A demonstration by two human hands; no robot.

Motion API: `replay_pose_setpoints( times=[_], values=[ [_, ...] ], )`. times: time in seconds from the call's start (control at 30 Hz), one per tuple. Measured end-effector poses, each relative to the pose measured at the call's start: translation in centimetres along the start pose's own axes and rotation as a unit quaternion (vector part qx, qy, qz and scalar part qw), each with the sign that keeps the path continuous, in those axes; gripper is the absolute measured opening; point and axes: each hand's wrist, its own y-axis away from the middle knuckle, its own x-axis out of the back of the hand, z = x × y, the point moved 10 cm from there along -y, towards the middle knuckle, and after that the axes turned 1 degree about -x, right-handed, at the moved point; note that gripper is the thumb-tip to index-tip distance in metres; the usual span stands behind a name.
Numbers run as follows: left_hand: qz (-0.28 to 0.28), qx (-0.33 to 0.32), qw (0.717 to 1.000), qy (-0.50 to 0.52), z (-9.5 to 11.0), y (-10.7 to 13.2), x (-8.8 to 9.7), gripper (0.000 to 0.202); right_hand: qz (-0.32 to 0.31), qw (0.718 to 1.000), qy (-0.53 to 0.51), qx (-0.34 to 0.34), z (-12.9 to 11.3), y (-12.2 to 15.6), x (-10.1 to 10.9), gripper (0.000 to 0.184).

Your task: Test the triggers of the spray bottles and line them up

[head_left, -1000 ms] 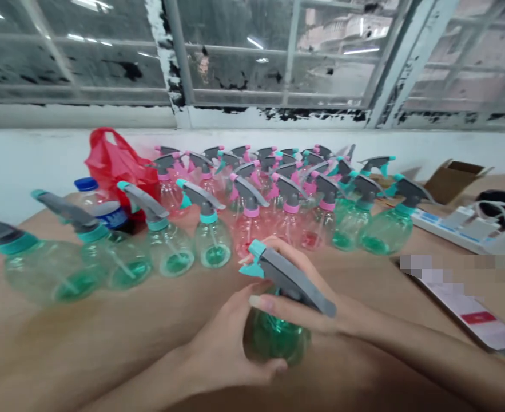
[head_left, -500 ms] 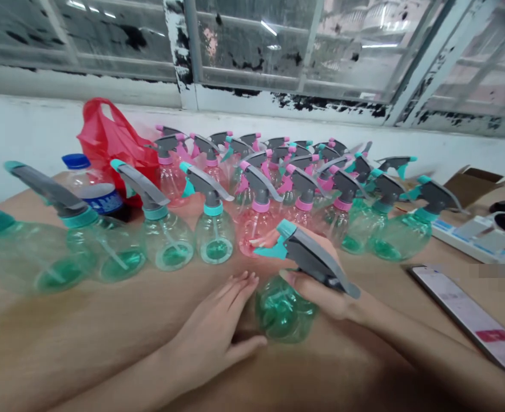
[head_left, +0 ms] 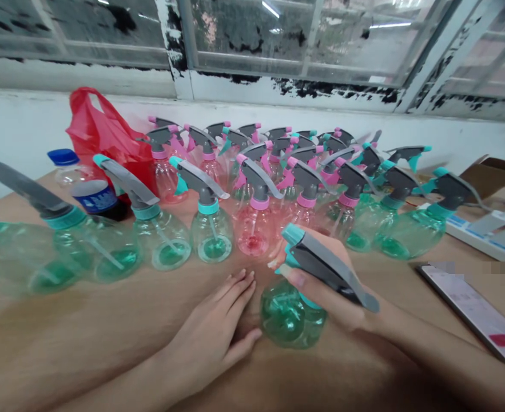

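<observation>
My right hand (head_left: 333, 286) is wrapped round the neck and trigger of a green spray bottle (head_left: 293, 317) with a grey and teal spray head. The bottle is tilted, its base turned toward me, and the fingers behind its head are partly hidden. My left hand (head_left: 218, 320) lies flat on the wooden table (head_left: 140, 337), fingers stretched out, just left of the bottle and apart from it. Beyond the hands stand a pink spray bottle (head_left: 255, 232) and a green spray bottle (head_left: 211, 234) with a teal collar.
Several more pink and green spray bottles crowd the back. A red plastic bag (head_left: 106, 137) and a blue-capped drink bottle (head_left: 91, 191) stand at the left. On the right are a phone (head_left: 470, 315), a power strip (head_left: 484, 234) and an open cardboard box (head_left: 492, 177).
My right fingers have closed in on the teal trigger, which now sits nearer the neck. The bottle has shifted slightly right. My left hand stays flat on the table.
</observation>
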Motion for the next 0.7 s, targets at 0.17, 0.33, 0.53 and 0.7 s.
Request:
replay_pose_setpoints(
  times=[0.17, 0.33, 0.53, 0.7],
  values=[
    [0.018, -0.01, 1.0, -0.001, -0.1, 0.1, 0.1, 0.061, 0.004, 0.999, -0.009, -0.033, 0.5, 0.2, -0.1, 0.009],
    [0.014, -0.023, 0.999, -0.03, 0.0, 0.1, 0.0, 0.06, 0.023, 0.998, -0.007, -0.065, 1.2, 1.0, -0.3, 0.008],
    [0.024, -0.023, 0.999, -0.013, 0.1, 0.1, 0.3, 0.061, 0.034, 0.999, -0.003, -0.042, 0.9, 1.3, -0.2, 0.011],
    [0.018, -0.021, 1.0, -0.009, 0.1, 0.0, 0.1, 0.063, 0.031, 0.999, -0.018, -0.013, 0.4, 1.3, -0.3, 0.023]
  ],
)
